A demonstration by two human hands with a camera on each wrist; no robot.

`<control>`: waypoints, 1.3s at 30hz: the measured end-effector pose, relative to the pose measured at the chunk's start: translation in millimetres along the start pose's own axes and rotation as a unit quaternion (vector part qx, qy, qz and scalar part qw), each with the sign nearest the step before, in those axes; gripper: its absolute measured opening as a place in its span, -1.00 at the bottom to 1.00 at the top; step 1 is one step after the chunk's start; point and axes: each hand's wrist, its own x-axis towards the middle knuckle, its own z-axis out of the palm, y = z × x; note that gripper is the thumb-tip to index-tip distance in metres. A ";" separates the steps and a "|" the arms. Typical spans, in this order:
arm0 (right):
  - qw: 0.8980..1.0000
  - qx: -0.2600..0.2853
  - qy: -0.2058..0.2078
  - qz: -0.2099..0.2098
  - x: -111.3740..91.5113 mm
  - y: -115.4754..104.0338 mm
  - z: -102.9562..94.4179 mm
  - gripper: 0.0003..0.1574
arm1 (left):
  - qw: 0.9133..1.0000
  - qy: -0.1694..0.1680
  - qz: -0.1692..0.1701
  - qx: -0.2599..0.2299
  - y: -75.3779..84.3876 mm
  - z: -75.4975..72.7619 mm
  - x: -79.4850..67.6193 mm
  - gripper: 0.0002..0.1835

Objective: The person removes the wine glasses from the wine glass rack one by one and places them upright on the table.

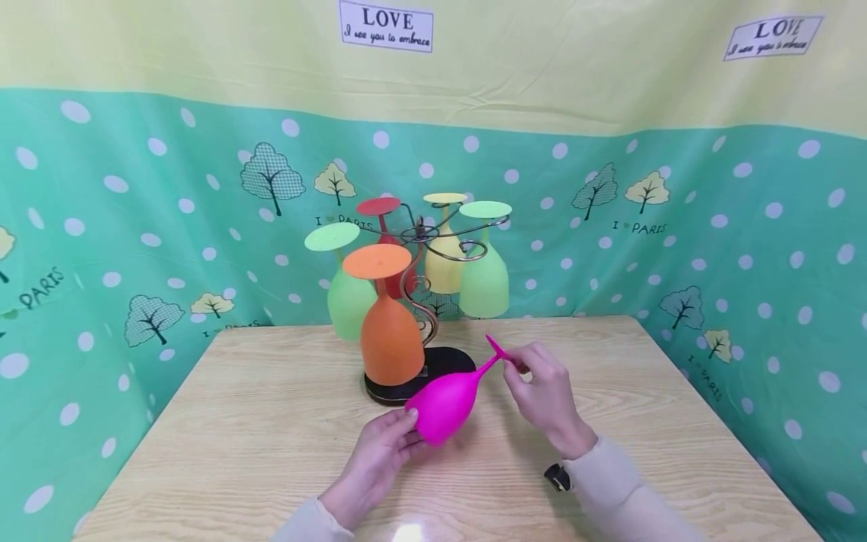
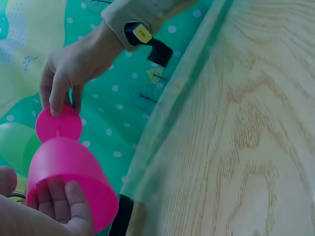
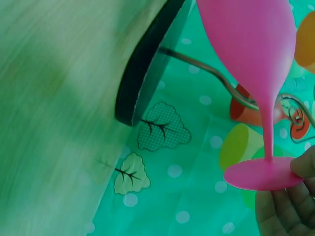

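A bright pink wine glass is held tilted between both hands, its mouth down toward the lower left. My left hand grips the rim; in the left wrist view several fingers reach inside the bowl, with the thumb outside. With thumb and fingers, my right hand pinches the edge of the round foot. Just behind the glass stands a curled metal rack on a black base. The orange glass hangs upside down from it, nearest the left hand.
More upside-down glasses hang on the rack: a left green one, a red one, a yellow one and a right green one. A patterned curtain surrounds the wooden table behind and at both sides.
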 end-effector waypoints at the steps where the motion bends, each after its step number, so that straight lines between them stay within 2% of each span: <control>1: 1.000 0.002 -0.006 0.004 -1.1 -0.9 1.3 -0.84 | 1.000 0.002 0.001 -0.006 0.4 -0.1 -0.7 -0.65; 8: 0.998 0.024 -0.042 0.040 -8.3 -5.7 8.6 -0.83 | 1.000 0.018 0.013 -0.006 3.0 -5.2 -4.0 -0.56; 19: 0.994 0.061 -0.073 0.050 -13.0 -9.3 18.8 -0.88 | 0.997 0.060 0.033 0.021 15.9 -21.0 -13.4 -0.77; 27: 0.985 0.058 -0.096 0.134 -7.0 0.0 25.3 -0.88 | 0.992 0.100 0.051 0.059 31.2 -44.1 -25.3 -0.73; 32: 0.972 0.044 -0.120 0.197 -6.2 12.8 35.0 -0.85 | 0.983 0.143 0.058 0.099 45.4 -58.2 -30.6 -0.82; 39: 0.933 0.039 -0.196 0.298 -8.3 36.7 54.9 -0.69 | 0.959 0.173 0.053 0.217 67.8 -73.4 -35.2 -0.82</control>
